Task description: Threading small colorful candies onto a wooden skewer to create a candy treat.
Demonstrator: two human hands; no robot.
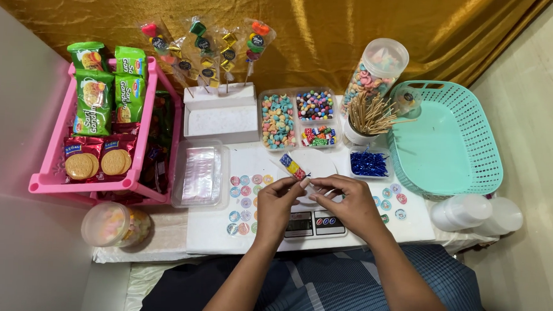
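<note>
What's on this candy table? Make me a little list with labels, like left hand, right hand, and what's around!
left hand: left hand pinches a stick of colourful sweets
right hand: right hand grips the stick's lower end
under hands: small scale on a white board with round stickers
behind: sweet trays, cup of wooden sticks, finished skewers standing in a white block
left side: pink rack of biscuit packs
right side: teal basket

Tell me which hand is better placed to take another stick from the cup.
Probably the right hand: the cup of sticks stands on its side, behind it. The left hand pinches the candy skewer.
</note>
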